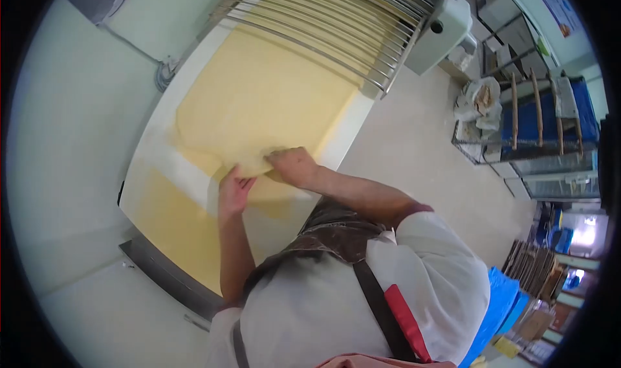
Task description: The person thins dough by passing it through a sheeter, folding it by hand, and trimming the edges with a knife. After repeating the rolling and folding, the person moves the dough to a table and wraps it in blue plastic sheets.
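A wide sheet of yellow dough (259, 102) lies on the white work surface (204, 51) and runs back under a metal bar guard. My left hand (234, 192) grips the near edge of this sheet, fingers curled at it. Just to its right, my right hand (292, 166) has its fingers closed on the same edge. Between the two hands the edge looks slightly lifted. A separate flat yellow piece (178, 229) lies at the near left of the surface.
The metal bar guard (317, 41) crosses the far end, beside a grey machine housing (440, 31) with a red button. A rack with rolling pins (537, 109) and an open white sack (482, 96) stand at the right.
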Tool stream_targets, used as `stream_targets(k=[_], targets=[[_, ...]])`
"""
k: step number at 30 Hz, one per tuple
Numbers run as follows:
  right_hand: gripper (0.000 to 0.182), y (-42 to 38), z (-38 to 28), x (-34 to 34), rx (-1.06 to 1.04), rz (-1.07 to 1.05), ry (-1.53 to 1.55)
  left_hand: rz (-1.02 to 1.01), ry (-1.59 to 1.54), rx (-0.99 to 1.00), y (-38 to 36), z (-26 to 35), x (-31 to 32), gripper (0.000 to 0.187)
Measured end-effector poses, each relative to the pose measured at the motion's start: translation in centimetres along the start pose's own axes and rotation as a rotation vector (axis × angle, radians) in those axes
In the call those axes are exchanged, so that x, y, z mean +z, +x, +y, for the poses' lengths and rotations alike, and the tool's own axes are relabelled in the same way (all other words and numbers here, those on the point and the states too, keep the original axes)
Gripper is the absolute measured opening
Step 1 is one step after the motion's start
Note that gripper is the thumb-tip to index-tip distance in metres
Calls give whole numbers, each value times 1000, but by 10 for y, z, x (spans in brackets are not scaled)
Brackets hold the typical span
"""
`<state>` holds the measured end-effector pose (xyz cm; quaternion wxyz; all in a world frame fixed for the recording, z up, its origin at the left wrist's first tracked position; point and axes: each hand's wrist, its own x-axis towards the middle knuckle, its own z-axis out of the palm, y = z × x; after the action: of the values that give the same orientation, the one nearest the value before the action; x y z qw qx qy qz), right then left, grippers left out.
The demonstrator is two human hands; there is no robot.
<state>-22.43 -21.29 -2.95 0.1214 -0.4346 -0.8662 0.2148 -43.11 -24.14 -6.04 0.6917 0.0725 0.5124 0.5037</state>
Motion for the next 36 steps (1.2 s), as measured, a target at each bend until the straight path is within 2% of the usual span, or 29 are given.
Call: stream_targets(k=[2, 3, 5, 7, 8, 11, 12, 13, 15, 16, 17, 18, 19, 21, 23, 25, 26, 27, 28, 29, 30, 31, 33, 34, 35, 36], targets=[[23, 2, -17, 17, -99, -93, -2, -214, -143, 85, 22, 25, -59, 37], [20, 4, -27, 32, -183, -125, 1, -67, -130, 91, 41, 45, -98, 39], [25, 5, -45, 28, -239, -218, 21, -128, -170, 80, 79, 89, -163, 41], [22, 2, -57, 50, -256, -27, 209, 169, 189, 384, 40, 118, -136, 44], [20, 3, -56, 54, -273, 73, 300, 279, 425, 356, 54, 139, -174, 45], [26, 5, -56, 7, -157, 13, 646, 534, 1075, 564, 8, 188, -123, 39], [26, 4, -51, -5, -138, 44, 723, 560, 1157, 583, -7, 207, -92, 35], [27, 5, -39, -18, -120, 67, 797, 449, 1159, 641, -8, 226, -85, 28], [28, 4, -14, -53, -68, 136, 885, 437, 1279, 682, -17, 252, -17, 28], [28, 2, 1, -72, -35, 183, 897, 523, 1326, 903, -14, 252, 23, 29], [28, 1, 18, -87, 12, 194, 948, 351, 1306, 801, -5, 267, 50, 29], [27, 0, 36, -101, 64, 203, 999, 406, 1385, 888, -6, 262, 103, 30], [27, 0, 54, -113, 117, 214, 1047, 308, 1419, 856, 8, 268, 131, 32], [26, 5, 95, -128, 128, 330, 1055, 328, 1518, 855, 33, 262, 203, 35], [25, 8, 136, -142, 184, 404, 1008, 439, 1572, 941, 88, 252, 245, 37], [24, 12, 176, -158, 272, 424, 902, 294, 1208, 671, 155, 228, 273, 42], [24, 14, 196, -161, 321, 409, 823, 129, 998, 769, 180, 199, 284, 48], [23, 17, 216, -162, 367, 398, 745, -57, 1174, 1068, 260, 174, 246, 59], [23, 19, 232, -164, 412, 388, 665, 129, 1394, 1168, 282, 119, 247, 66], [22, 17, 242, -164, 395, 460, 711, 328, 1607, 1261, 276, 65, 265, 74], [22, 13, 249, -164, 376, 531, 755, 348, 1753, 1019, 249, 41, 282, 80], [21, 10, 257, -166, 357, 599, 798, 420, 1584, 1097, 244, 26, 286, 78], [20, -7, 268, -205, 345, 607, 527, 422, 1600, 1009, 246, 22, 271, 75], [18, -14, 278, -224, 322, 682, 468, 434, 1598, 951, 244, 16, 262, 74], [16, -19, 295, -241, 288, 758, 408, 503, 1849, 762, 232, 23, 261, 71], [16, -28, 316, -255, 411, 791, 486, 548, 1872, 749, 228, 26, 254, 70]])
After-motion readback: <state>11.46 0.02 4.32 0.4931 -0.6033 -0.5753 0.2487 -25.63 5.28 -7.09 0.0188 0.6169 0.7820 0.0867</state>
